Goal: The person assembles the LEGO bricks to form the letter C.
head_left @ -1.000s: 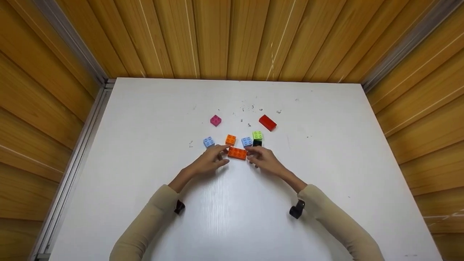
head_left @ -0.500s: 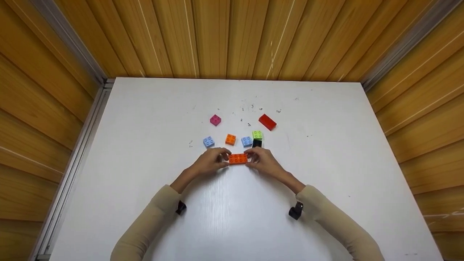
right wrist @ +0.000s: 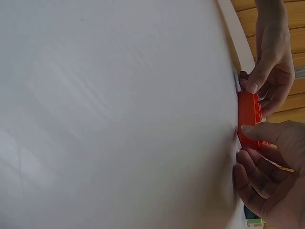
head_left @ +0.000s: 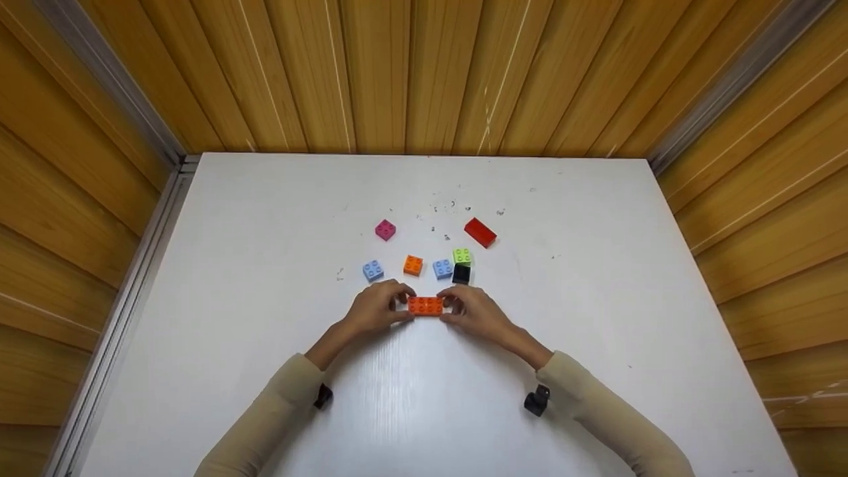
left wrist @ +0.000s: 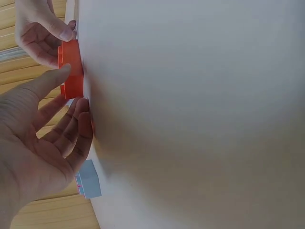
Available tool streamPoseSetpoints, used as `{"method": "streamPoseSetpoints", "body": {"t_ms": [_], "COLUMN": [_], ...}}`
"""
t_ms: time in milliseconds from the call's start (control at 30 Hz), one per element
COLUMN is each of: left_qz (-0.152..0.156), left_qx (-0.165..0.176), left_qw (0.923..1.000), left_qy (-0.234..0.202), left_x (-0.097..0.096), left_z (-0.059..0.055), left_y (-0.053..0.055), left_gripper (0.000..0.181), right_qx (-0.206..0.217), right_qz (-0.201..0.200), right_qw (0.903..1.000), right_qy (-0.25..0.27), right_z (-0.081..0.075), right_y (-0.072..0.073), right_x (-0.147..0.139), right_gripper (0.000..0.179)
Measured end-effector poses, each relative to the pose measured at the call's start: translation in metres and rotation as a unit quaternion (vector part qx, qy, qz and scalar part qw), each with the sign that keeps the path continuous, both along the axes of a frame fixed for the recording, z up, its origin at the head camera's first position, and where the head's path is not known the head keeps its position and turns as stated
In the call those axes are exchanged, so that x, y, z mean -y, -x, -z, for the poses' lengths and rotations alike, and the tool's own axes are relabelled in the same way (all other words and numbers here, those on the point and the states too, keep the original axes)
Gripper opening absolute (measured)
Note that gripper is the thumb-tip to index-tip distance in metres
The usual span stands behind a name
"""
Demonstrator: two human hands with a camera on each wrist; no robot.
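Observation:
A long orange-red toy brick (head_left: 425,305) with two rows of studs lies studs up on the white table. My left hand (head_left: 377,309) pinches its left end, thumb on the near face and fingers at the far side. At the other end, my right hand (head_left: 478,313) pinches the brick in the same way. Both wrist views show the thumbs pressed to the near face of the brick (left wrist: 74,71), while the far fingertips are partly hidden behind it. Just beyond the hands sit a small orange brick (head_left: 413,265) and a light blue brick (head_left: 442,269).
Another light blue brick (head_left: 373,270) lies beyond the left hand. A black brick (head_left: 462,273) and a lime green brick (head_left: 462,256) stand close together beyond the right hand. Farther back are a magenta brick (head_left: 385,230) and a red block (head_left: 480,232). Wooden panels border the table.
Both hands have closed on the ends of the long orange-red brick, and it has slid toward the person and straightened. The other bricks stay put; the head view has shifted slightly.

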State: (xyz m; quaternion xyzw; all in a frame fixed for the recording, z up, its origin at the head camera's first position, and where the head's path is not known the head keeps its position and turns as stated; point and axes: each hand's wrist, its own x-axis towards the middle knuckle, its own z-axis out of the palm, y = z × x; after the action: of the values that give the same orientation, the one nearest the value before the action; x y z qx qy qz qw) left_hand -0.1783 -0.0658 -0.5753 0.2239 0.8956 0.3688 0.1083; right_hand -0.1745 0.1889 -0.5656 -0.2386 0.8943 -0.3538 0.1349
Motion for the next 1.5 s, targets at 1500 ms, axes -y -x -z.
{"method": "streamPoseSetpoints", "body": {"t_ms": [1500], "left_qz": [-0.024], "left_qx": [0.03], "left_qw": [0.9993], "left_qy": [0.0], "left_x": [-0.004], "left_z": [0.002], "left_y": [0.004], "left_gripper": [0.03], "right_qx": [-0.075], "right_qz": [0.114], "right_qw": [0.9879], "right_qy": [0.074], "right_z": [0.016], "right_y": [0.026], "right_x": [-0.03], "right_gripper": [0.035]}}
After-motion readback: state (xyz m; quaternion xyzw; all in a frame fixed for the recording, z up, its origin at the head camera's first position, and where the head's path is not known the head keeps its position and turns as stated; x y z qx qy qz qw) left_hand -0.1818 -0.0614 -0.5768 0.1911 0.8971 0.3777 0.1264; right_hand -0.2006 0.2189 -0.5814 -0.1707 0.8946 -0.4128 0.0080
